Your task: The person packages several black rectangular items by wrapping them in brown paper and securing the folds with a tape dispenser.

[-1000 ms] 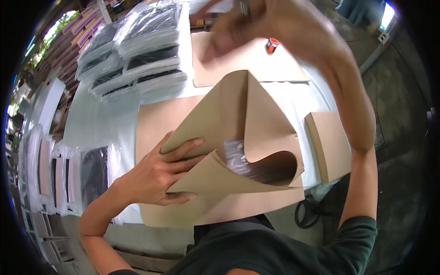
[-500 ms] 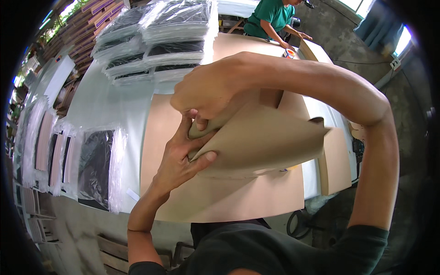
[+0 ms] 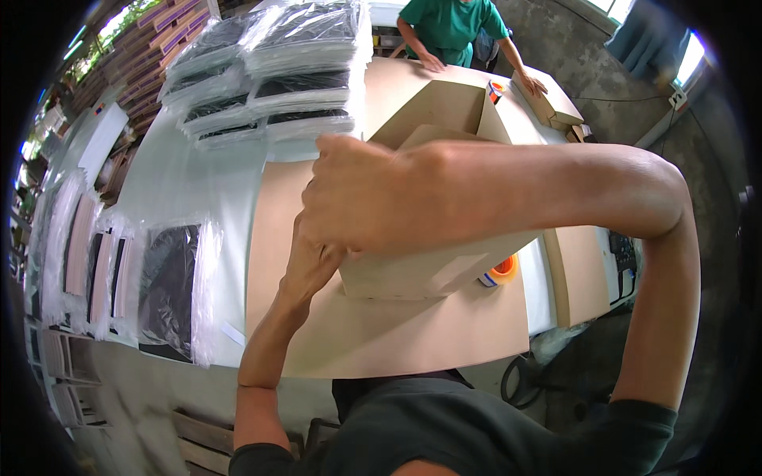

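Observation:
A brown cardboard box (image 3: 401, 278) stands in front of me with its flaps (image 3: 444, 103) raised at the far side. My right hand (image 3: 357, 194) reaches across it from the right, its fingers curled closed at the box's left corner. Beneath and beside it is my left hand (image 3: 311, 262), up against the same corner. The left fingers are mostly hidden behind the right hand. Under the box lies a flat brown cardboard sheet (image 3: 381, 341). A roll of orange tape (image 3: 503, 271) rests on the sheet at the box's right side.
Plastic-wrapped dark panels are piled in stacks (image 3: 305, 47) at the back left; more wrapped panels (image 3: 168, 285) stand at the left. A long carton (image 3: 579, 274) lies to the right. Across the table, a person in green (image 3: 456, 32) touches another carton (image 3: 548, 99) near a second tape roll (image 3: 495, 92).
The bent cardboard between my hands now appears as a box, its far flaps raised. My right forearm has come lower and covers more of my left hand. The other person has straightened and shifted left.

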Motion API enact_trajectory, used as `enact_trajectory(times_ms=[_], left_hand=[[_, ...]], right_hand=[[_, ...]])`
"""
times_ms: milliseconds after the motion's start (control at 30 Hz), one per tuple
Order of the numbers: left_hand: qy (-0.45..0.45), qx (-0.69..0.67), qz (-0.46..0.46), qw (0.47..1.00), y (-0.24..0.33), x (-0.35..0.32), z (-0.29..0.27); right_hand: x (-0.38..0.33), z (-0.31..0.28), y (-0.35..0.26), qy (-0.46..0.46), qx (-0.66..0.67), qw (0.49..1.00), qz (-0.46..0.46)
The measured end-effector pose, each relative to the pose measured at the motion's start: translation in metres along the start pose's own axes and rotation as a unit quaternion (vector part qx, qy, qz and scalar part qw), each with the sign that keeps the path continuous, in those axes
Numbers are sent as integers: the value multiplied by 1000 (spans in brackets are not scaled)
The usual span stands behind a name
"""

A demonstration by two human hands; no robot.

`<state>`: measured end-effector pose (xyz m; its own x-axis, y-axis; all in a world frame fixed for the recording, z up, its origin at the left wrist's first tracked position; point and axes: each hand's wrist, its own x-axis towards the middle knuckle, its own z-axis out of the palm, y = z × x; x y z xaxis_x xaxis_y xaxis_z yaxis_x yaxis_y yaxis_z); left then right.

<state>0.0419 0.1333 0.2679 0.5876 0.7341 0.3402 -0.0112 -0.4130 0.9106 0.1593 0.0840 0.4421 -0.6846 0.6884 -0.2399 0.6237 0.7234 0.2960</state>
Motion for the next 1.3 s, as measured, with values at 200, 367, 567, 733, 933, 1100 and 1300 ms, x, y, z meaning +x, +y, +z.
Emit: enact_trajectory(times_ms=[200,367,567,733,933,1100,1300], left_hand=[[-5,22,100,995,-12,2,-6],[-42,30,117,992,3,15,1],[-3,-50,47,998,16,13,10],[12,5,91,996,14,19,14],[21,27,113,993,9,25,8],[28,24,142,989,-11,36,10],[-93,-155,-100,978,-108,17,-45]], right_hand=[[-18,-2,2,-37,-109,990,-76],[-97,8,27,244,-153,957,-37],[-220,35,38,130,144,908,372],[-212,125,20,202,400,822,353],[-160,57,55,286,342,860,250],[-231,113,82,455,360,747,324],[-190,360,-46,410,528,656,351]])
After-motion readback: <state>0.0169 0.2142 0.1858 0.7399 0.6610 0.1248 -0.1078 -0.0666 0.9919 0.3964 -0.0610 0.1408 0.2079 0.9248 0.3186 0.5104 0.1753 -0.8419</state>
